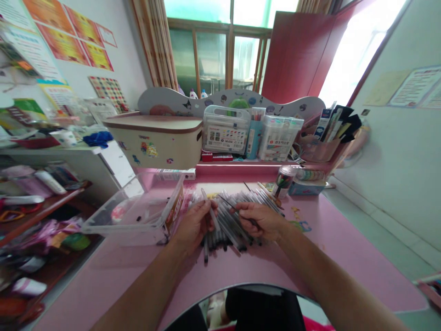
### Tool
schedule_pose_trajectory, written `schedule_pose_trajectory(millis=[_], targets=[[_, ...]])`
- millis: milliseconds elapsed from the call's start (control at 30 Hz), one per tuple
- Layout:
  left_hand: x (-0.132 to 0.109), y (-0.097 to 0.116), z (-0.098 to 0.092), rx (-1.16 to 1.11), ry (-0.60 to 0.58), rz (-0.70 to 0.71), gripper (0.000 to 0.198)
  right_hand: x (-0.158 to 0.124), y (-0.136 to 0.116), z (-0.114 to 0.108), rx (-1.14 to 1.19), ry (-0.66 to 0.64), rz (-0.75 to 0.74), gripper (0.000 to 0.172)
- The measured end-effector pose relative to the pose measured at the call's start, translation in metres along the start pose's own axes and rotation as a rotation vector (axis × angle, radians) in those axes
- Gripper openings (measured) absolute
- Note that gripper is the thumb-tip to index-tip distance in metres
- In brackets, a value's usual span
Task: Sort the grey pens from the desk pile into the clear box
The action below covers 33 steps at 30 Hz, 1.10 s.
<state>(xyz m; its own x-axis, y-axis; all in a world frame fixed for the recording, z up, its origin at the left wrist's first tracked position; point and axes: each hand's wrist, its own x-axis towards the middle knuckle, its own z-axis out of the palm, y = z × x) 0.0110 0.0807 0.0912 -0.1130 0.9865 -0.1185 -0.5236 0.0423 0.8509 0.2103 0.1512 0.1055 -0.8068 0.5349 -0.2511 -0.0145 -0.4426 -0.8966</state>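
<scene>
My left hand (198, 219) is closed around a whitish, see-through pen barrel (204, 194), which points up and away from me. Between the fingers of my right hand (263, 220) is a thin dark stick (225, 201), perhaps a pen refill, its tip angled toward the barrel but apart from it. Under and between both hands lies a pile of clear pens (227, 225), many with dark ends toward me. To the left of my left hand stands a clear plastic box (127, 230) holding a few small bits.
On the pink desk (358, 257), a clear jar (284, 180) and a blue box (306, 186) stand at the back right. The shelf behind carries a lidded beige bin (161, 145), marker cases (225, 131) and a pink pen holder (319, 148). Small coloured pieces (300, 225) lie right of my hand.
</scene>
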Motion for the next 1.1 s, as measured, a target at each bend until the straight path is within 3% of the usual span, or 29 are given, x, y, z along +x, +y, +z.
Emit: schedule_pose_trajectory(millis=[233, 300, 533, 700, 900, 1100], targets=[[0.003, -0.005, -0.001, -0.092, 0.074, 0.058, 0.03, 0.015, -0.028, 0.013, -0.083, 0.159, -0.058, 0.016], [0.003, -0.006, 0.0, -0.116, 0.079, 0.042, 0.026, 0.031, -0.045, 0.029, -0.122, 0.194, -0.085, 0.018], [0.005, -0.01, -0.001, -0.129, 0.044, 0.003, 0.023, 0.12, -0.084, 0.109, -0.001, 0.095, -0.01, 0.013], [0.006, -0.012, -0.002, -0.138, 0.035, 0.074, 0.023, 0.143, -0.09, 0.144, 0.075, 0.051, 0.035, 0.023], [0.003, -0.01, 0.004, -0.125, 0.013, 0.022, 0.024, 0.135, -0.096, 0.136, 0.12, 0.002, 0.024, 0.025], [0.002, -0.012, 0.003, -0.064, 0.047, -0.023, 0.029, 0.099, -0.102, 0.079, 0.164, 0.053, -0.08, 0.016]])
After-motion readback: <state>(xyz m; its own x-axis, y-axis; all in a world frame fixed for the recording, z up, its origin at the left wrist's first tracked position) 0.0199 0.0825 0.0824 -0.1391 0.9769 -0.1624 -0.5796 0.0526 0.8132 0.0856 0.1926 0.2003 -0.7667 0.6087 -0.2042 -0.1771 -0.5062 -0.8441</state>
